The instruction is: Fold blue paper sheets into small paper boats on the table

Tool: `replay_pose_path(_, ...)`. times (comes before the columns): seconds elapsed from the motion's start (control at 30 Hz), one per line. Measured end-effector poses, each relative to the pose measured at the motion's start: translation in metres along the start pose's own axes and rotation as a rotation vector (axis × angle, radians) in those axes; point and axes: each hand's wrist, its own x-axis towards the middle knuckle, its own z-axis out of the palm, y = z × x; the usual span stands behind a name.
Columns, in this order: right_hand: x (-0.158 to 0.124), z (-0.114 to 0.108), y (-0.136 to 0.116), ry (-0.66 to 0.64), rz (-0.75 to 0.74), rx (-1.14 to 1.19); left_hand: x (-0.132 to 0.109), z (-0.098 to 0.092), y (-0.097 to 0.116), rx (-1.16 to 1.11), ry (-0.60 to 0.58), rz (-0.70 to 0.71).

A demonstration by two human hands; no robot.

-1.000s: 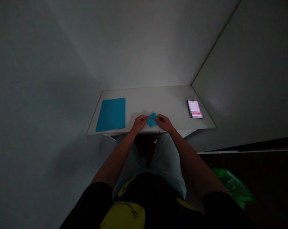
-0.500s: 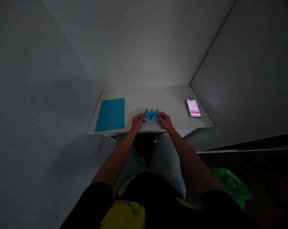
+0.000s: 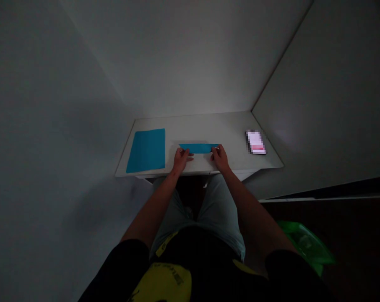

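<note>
A long, narrow piece of folded blue paper (image 3: 199,148) stretches sideways between my hands, just above or on the white table; I cannot tell which. At its left end, my left hand (image 3: 181,159) pinches the paper, with some lower fingers pointing inward beneath it. My right hand (image 3: 219,158) grips the right end between thumb and fingers. Left of my hands lies a large sheet of blue paper (image 3: 146,151), flat on the table.
The white table (image 3: 190,126) meets a wall at its back, with walls at both sides. A phone (image 3: 256,142) with a lit, blurred screen lies at the right. Below on the dark floor sits a green plastic bag (image 3: 306,243).
The folded blue paper has gone from a short shape with upright points to a long flat strip. My hands have shifted slightly, still gripping its ends.
</note>
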Motion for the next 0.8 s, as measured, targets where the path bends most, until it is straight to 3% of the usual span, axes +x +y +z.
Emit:
replay_pose_path(0.27,-0.001,0.0,-0.001,-0.109,0.017,0.021,-0.004,-0.003,0.003,0.092,-0.083,-0.011)
replay_pose_path(0.43,-0.001,-0.003,-0.001,-0.079,0.049,-0.064,-0.002,-0.004,0.004,0.093,0.004,-0.012)
replay_pose_path(0.6,-0.003,-0.006,-0.003,-0.096,0.066,-0.148,0.0,-0.008,0.005,0.066,0.096,0.074)
replay_pose_path(0.8,-0.005,-0.005,-0.007,-0.161,0.025,-0.128,0.001,-0.022,0.007,0.14,0.108,0.099)
